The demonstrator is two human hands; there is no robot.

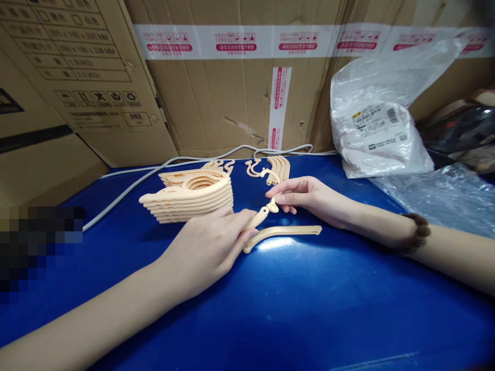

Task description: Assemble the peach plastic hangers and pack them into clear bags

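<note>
Hook [273, 207] is held above the table [301, 304] by the right hand [305, 198], thumb and fingers closed to a narrow pinch round its stem. Arm [258, 218] is gripped by the left hand [212, 239], thumb and fingers drawn together, holed end left bare. Holed end sits right by hook base; contact cannot be told. Loose arm [286, 231] lies on the table just beside the left thumb; stack [193, 198] sits beyond the left hand, spare arms [282, 167] at the back. Both held parts look like plastic: probably light, stiff, a bit slippery, thin hook curve likely weakest. Hook is best taken by the stem near its base, arm behind the hole.
</note>
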